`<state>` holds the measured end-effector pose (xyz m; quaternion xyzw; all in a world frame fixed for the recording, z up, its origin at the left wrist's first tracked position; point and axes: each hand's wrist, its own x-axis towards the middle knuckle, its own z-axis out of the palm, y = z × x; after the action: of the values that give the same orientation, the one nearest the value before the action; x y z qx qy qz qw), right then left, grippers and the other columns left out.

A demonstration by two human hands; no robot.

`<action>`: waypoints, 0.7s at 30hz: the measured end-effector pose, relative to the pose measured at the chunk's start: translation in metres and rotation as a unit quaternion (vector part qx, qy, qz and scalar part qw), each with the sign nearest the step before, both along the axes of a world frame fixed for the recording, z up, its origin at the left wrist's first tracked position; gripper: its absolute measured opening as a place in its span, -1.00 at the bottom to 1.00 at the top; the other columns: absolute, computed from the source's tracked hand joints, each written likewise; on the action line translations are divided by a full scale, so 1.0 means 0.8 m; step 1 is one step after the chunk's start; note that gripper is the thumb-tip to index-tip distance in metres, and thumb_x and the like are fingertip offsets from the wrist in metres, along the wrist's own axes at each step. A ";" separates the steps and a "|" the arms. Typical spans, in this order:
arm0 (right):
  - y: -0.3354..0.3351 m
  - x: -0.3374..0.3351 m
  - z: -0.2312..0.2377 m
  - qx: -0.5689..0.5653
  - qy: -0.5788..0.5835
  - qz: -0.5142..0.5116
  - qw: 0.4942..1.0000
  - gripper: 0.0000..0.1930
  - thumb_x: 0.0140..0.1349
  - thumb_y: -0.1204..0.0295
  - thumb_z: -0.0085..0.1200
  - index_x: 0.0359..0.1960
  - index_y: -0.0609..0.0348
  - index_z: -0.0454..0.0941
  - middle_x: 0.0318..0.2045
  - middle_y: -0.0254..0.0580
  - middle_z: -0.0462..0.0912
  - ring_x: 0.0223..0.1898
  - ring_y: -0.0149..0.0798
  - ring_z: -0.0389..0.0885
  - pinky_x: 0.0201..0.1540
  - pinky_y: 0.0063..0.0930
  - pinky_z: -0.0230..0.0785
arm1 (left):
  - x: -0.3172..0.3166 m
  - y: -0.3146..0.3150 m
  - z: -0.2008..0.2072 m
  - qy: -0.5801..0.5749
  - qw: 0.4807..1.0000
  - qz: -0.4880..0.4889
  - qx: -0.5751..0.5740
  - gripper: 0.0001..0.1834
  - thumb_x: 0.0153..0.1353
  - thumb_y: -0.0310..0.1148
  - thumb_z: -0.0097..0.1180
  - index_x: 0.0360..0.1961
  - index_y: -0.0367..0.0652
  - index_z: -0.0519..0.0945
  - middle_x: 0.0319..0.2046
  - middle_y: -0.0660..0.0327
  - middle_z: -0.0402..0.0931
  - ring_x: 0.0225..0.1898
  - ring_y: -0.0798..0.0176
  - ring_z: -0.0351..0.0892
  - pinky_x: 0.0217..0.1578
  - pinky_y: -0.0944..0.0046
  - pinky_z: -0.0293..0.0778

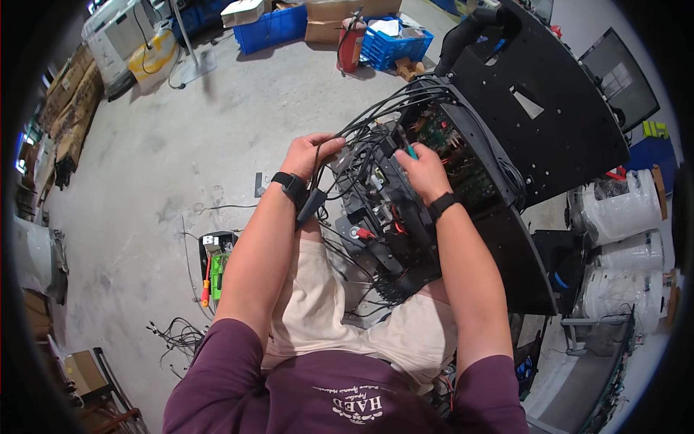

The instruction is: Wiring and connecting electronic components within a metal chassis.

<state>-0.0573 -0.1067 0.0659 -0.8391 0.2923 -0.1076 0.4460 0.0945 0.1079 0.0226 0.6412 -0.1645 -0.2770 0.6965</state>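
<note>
My left hand (311,154) is closed on a bundle of black cables (383,108) that loops up and over the top of an opened black machine (416,231). In my right hand (426,176) is a small tool with a teal handle (413,152); its working end lies among the wires, and I cannot make out its exact kind. Beside that hand, circuit boards (466,159) with wiring show inside the machine's open housing. A black block on a cable (311,205) hangs just below my left wrist. Red connectors (366,233) sit lower on the machine.
A large black panel (560,145) stands out to the right of the machine. On the floor at left is a tool case (220,253) with a red-and-yellow screwdriver (205,288), near loose cables (177,336). A fire extinguisher (351,45) and blue crates (394,47) stand at the back.
</note>
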 end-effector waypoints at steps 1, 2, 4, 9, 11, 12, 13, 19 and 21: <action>0.004 -0.009 -0.009 0.051 -0.009 0.000 0.999 -0.64 0.32 0.20 0.22 -0.27 0.35 0.59 -0.47 -0.09 0.64 -0.42 -0.19 0.58 -0.26 -0.23 0.41 | 0.004 0.006 -0.001 -0.021 1.000 0.019 0.002 -0.63 0.29 -0.14 0.38 -0.22 -0.31 0.74 -0.39 0.25 0.67 -0.36 0.39 0.57 -0.25 0.39 0.46; 0.009 -0.019 -0.016 0.113 -0.041 -0.008 0.993 -0.69 0.34 0.23 0.22 -0.31 0.29 0.59 -0.50 -0.27 0.61 -0.47 -0.38 0.50 -0.35 -0.34 0.36 | 0.009 0.013 -0.003 -0.057 0.998 0.036 -0.005 -0.60 0.29 -0.15 0.39 -0.15 -0.35 0.76 -0.34 0.22 0.71 -0.31 0.37 0.62 -0.19 0.39 0.51; 0.017 -0.044 -0.025 0.189 -0.081 -0.001 0.979 -0.74 0.38 0.26 0.21 -0.35 0.19 0.55 -0.53 -0.43 0.54 -0.52 -0.51 0.42 -0.46 -0.49 0.25 | 0.033 0.032 -0.002 -0.016 0.995 0.101 -0.022 -0.60 0.37 -0.15 0.33 -0.10 -0.36 0.75 -0.24 0.14 0.75 -0.24 0.31 0.71 -0.10 0.32 0.59; 0.030 -0.100 -0.036 0.276 -0.075 -0.002 0.958 -0.75 0.43 0.27 0.20 -0.37 0.09 0.49 -0.56 -0.50 0.45 -0.57 -0.58 0.31 -0.54 -0.58 0.12 | 0.121 0.174 0.043 -0.145 0.950 0.276 -0.020 -0.41 0.50 0.03 0.08 -0.19 -0.41 0.75 -0.28 0.06 0.74 -0.23 0.21 0.73 -0.04 0.24 0.61; 0.031 -0.116 -0.037 0.277 -0.083 -0.009 0.957 -0.75 0.43 0.27 0.20 -0.38 0.08 0.48 -0.56 -0.50 0.45 -0.58 -0.58 0.31 -0.54 -0.58 0.12 | 0.150 0.253 0.082 -0.183 0.905 0.375 -0.078 -0.44 0.52 0.03 0.04 -0.11 -0.36 0.72 -0.19 0.07 0.73 -0.17 0.22 0.71 0.02 0.21 0.58; 0.033 -0.122 -0.038 0.257 -0.075 -0.023 0.963 -0.77 0.42 0.29 0.20 -0.36 0.10 0.50 -0.55 -0.50 0.47 -0.57 -0.58 0.33 -0.54 -0.58 0.14 | 0.160 0.297 0.107 -0.177 0.893 0.402 -0.099 -0.48 0.54 0.00 0.02 -0.09 -0.34 0.70 -0.17 0.07 0.72 -0.14 0.23 0.70 0.05 0.20 0.56; 0.034 -0.127 -0.036 0.252 -0.086 -0.008 0.964 -0.79 0.42 0.28 0.19 -0.33 0.09 0.52 -0.53 -0.49 0.48 -0.53 -0.57 0.37 -0.48 -0.59 0.19 | 0.165 0.340 0.134 -0.186 0.870 0.441 -0.114 -0.50 0.55 -0.03 0.01 -0.11 -0.34 0.70 -0.17 0.07 0.72 -0.14 0.23 0.69 0.06 0.20 0.56; 0.078 -0.098 -0.013 0.147 -0.122 0.082 0.978 -0.88 0.37 0.40 0.15 -0.26 0.16 0.53 -0.47 -0.42 0.54 -0.45 -0.51 0.47 -0.36 -0.54 0.31 | 0.097 0.475 0.277 -0.281 0.848 0.408 -0.189 -0.52 0.58 -0.11 -0.06 -0.12 -0.38 0.69 -0.11 -0.04 0.72 -0.02 -0.03 0.70 0.16 0.09 0.55; 0.102 -0.076 0.002 0.114 -0.155 0.123 0.974 -0.78 0.31 0.33 0.20 -0.20 0.22 0.55 -0.36 -0.19 0.67 -0.33 -0.30 0.60 -0.18 -0.37 0.45 | 0.065 0.478 0.321 -0.331 0.819 0.407 -0.234 -0.48 0.60 -0.12 -0.13 -0.11 -0.44 0.67 -0.12 -0.12 0.71 0.02 -0.08 0.69 0.26 0.02 0.52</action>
<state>-0.1179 -0.0252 0.0678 -0.7855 0.1240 -0.1468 0.5883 0.1466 0.4901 0.2795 0.5210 -0.1688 0.3067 0.7785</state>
